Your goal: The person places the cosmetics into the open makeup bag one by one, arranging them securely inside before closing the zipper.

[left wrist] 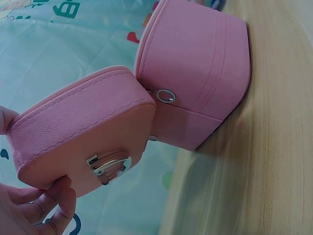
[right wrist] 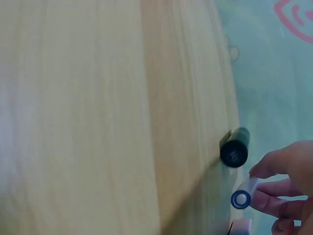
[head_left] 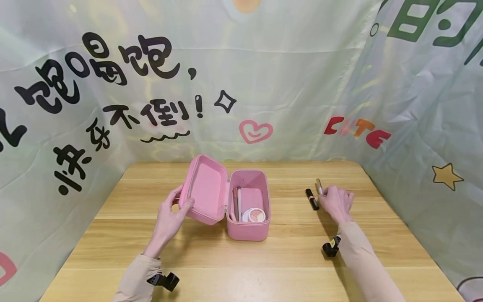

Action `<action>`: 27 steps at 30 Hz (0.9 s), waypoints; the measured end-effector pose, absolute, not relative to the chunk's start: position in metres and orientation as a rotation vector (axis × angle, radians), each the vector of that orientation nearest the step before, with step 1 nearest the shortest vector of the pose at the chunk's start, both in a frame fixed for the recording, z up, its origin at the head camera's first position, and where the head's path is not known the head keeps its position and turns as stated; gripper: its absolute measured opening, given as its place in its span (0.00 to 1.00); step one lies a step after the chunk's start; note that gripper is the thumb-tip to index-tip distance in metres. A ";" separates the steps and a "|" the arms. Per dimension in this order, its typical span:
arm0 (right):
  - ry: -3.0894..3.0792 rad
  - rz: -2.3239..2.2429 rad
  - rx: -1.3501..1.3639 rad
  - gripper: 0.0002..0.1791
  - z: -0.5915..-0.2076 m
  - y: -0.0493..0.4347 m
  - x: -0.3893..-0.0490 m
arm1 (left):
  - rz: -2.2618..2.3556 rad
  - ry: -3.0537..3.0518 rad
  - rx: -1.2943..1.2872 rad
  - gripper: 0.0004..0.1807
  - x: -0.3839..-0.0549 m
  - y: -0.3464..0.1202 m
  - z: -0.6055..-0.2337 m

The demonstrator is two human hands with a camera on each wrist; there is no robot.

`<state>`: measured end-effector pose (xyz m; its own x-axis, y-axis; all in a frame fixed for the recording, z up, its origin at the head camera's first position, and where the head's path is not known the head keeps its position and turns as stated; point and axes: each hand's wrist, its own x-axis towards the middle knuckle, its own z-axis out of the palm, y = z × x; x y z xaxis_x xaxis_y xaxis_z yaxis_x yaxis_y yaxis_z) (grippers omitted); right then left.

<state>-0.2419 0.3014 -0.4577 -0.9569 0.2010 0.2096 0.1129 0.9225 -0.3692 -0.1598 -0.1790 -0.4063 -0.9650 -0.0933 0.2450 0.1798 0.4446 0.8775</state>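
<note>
A pink zippered cosmetic case stands on the table with its lid swung out to the left. My left hand holds that lid by its outer edge, thumb at the rim; the left wrist view shows the fingers against the lid's outer face, near a metal-ringed handle. Inside the case lie two slim sticks and a round three-colour compact. At the right, my right hand pinches a slim cosmetic tube with a gold end. Beside it lies a black lipstick-like tube.
The wooden table ends at a hanging printed cloth behind and at both sides. A small pinkish object shows at the lower edge of the right wrist view. Each wrist carries a small black camera.
</note>
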 end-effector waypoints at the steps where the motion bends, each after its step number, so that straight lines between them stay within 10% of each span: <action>1: -2.833 0.547 -0.236 0.10 -0.457 0.300 -0.242 | -1.530 -2.442 -0.074 0.31 -0.160 -0.179 -0.406; 27: -2.595 1.735 -0.337 0.26 -0.432 0.287 -0.233 | -1.525 -2.448 -0.071 0.31 -0.159 -0.179 -0.405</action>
<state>-0.2334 0.2872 -0.4325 -0.9769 0.1786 -0.1174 0.1767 0.3661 -0.9136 -0.1592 -0.1788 -0.4052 -0.9662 -0.0928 0.2407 0.1751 0.4493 0.8761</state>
